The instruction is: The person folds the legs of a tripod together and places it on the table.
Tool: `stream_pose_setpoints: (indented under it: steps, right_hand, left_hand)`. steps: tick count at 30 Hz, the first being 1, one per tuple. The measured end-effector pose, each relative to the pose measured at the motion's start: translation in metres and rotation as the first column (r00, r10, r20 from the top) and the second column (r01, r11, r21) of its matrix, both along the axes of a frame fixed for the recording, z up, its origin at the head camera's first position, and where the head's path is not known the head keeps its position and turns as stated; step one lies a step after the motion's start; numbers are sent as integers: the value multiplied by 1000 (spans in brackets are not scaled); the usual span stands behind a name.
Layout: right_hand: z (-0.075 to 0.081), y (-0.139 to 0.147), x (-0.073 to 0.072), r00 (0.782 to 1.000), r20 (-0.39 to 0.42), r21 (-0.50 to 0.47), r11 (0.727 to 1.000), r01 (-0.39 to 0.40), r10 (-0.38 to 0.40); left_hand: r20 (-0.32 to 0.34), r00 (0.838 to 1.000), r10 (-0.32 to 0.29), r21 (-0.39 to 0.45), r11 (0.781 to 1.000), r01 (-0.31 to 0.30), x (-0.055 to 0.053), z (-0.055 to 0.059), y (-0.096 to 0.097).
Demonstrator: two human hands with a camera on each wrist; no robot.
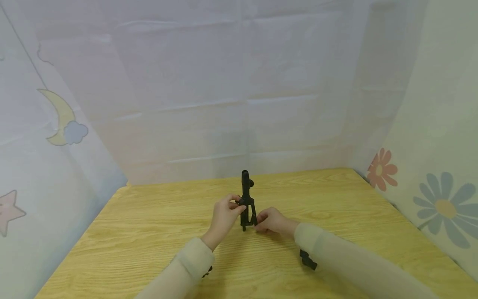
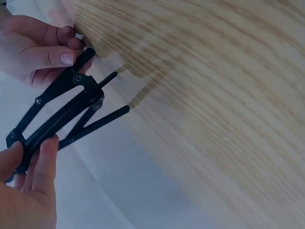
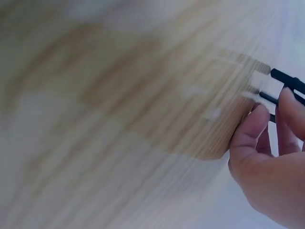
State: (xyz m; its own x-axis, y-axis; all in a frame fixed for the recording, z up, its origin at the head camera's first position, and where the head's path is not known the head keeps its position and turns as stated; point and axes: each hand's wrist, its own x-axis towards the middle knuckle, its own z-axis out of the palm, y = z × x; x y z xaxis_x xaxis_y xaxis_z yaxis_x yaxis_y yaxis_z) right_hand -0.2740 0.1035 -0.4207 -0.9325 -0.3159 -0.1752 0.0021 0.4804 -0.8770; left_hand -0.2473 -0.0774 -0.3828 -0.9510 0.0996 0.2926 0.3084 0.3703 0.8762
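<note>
A small black tripod [image 1: 245, 187] stands nearly upright on the wooden table, its legs partly spread. My left hand [image 1: 223, 215] pinches it between thumb and fingers at the hub above the legs. Low on the right side, my right hand [image 1: 273, 221] holds the lower end of one leg with curled fingers. In the left wrist view, the legs [image 2: 97, 125] show with their hinged braces, and the thumb of the right hand [image 2: 40, 57] lies against one leg's end. The right wrist view shows the right hand [image 3: 267, 162] partly covering that leg.
A black object [image 1: 308, 261] lies on the table [image 1: 157, 232], partly under the right sleeve. Behind the table hangs a pale creased cloth [image 1: 186, 83]. Patterned cloths with a moon [image 1: 61, 112] and flowers [image 1: 446, 207] flank the left and right sides.
</note>
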Motion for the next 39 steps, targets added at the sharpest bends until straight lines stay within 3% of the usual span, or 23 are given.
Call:
stream_pose_setpoints:
  steps: [5, 10, 15, 23, 33, 39]
  right_hand:
    - [1, 3, -4, 999, 11, 31, 998, -48, 48]
    - [-2, 2, -7, 998, 21, 48, 997, -68, 67]
    - [-2, 0, -7, 998, 28, 60, 996, -58, 56]
    - [1, -4, -6, 999, 21, 86, 996, -40, 38]
    - [-2, -8, -10, 999, -6, 108, 994, -36, 37]
    - [-4, -9, -15, 999, 2, 67, 997, -40, 40]
  left_hand:
    - [61, 996, -66, 70, 996, 61, -8, -4, -9]
    - [25, 993, -117, 61, 991, 115, -13, -11, -14]
    - [44, 994, -101, 57, 993, 98, -14, -12, -13]
    - [119, 991, -62, 120, 992, 48, -18, -8, -10]
    - [121, 991, -64, 91, 994, 54, -17, -2, -12]
    - [102, 993, -63, 68, 996, 56, -20, -2, -12]
